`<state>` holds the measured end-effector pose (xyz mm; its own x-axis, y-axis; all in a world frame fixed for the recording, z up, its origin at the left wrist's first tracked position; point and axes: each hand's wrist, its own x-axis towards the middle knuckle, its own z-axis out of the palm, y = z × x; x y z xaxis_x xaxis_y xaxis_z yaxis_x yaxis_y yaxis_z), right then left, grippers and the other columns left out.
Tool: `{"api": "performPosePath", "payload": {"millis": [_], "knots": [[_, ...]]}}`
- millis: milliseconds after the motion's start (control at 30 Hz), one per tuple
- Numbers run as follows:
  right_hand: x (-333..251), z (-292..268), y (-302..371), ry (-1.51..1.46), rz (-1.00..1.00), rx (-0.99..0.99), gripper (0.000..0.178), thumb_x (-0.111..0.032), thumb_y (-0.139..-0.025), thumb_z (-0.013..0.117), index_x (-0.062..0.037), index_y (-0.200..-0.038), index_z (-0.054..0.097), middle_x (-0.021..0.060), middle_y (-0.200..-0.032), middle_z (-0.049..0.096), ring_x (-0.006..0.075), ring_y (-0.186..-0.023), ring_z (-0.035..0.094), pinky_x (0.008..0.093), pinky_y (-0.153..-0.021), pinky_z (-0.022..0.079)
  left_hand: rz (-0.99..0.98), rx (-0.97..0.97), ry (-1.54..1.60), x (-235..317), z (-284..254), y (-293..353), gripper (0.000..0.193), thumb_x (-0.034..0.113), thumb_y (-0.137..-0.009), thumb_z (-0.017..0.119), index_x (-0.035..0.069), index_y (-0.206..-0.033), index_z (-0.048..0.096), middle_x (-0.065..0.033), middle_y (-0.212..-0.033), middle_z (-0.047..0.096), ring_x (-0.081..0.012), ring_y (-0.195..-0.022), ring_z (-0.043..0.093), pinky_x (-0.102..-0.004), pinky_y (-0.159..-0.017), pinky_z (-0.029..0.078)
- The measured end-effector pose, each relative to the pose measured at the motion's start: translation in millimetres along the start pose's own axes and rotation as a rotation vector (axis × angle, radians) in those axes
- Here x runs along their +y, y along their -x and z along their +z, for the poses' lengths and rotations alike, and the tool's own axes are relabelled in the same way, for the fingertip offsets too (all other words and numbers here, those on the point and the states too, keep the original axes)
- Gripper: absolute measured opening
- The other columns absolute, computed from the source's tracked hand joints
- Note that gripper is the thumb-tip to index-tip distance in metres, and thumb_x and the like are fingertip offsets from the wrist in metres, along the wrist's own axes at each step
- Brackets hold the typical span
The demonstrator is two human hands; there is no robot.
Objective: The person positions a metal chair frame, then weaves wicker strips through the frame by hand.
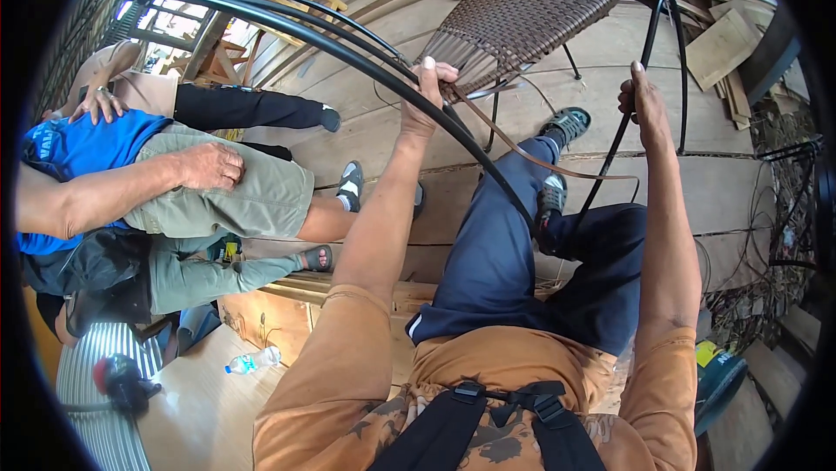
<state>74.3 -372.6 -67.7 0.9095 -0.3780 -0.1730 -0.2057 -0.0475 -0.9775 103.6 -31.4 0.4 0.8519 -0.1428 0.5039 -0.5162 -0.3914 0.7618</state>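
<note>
A chair with a black metal tube frame [344, 55] and a partly woven brown seat [535, 14] is tilted before me. My left hand [425, 97] is closed round the frame at the near left end of the weave, where bare strands still run straight. From beside its fingers a long brown flat strip [531, 158] loops to the right, past my knees. My right hand [644, 107] is wrapped round a black tube leg on the right, its thumb pointing up. The palm sides of both hands are hidden.
Several people sit at the left, one in a blue shirt [100, 153]. A plastic bottle [252, 360] lies on a wooden surface [209, 410] at lower left. Wood offcuts [724, 49] are piled at far right, above loose wires and debris. A green-and-yellow round container [718, 384] stands at lower right.
</note>
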Motion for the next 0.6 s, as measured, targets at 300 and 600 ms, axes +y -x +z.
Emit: {"api": "performPosePath", "payload": {"millis": [300, 600], "knots": [[-103, 120, 96, 0.257, -0.412, -0.282, 0.049, -0.046, -0.08, 0.05, 0.0021, -0.087, 0.061, 0.0247, -0.08, 0.059, 0.034, -0.082, 0.058, 0.0387, -0.073, 0.043, -0.208, 0.02, 0.171, -55, -27, -36, 0.05, 0.038, -0.093, 0.032, 0.003, -0.063, 0.052, -0.0079, -0.066, 0.058, -0.0154, -0.062, 0.053, -0.0287, -0.063, 0.044], [-63, 185, 98, 0.35, -0.524, -0.424, 0.026, -0.022, -0.087, 0.048, -0.0027, -0.1, 0.058, 0.0121, -0.067, 0.058, 0.0213, -0.061, 0.057, 0.0322, -0.06, 0.046, -0.17, 0.169, 0.295, -52, -24, -51, 0.048, 0.036, -0.091, 0.037, 0.004, -0.058, 0.05, -0.0087, -0.057, 0.058, -0.0108, -0.044, 0.045, -0.0231, -0.044, 0.038]]}}
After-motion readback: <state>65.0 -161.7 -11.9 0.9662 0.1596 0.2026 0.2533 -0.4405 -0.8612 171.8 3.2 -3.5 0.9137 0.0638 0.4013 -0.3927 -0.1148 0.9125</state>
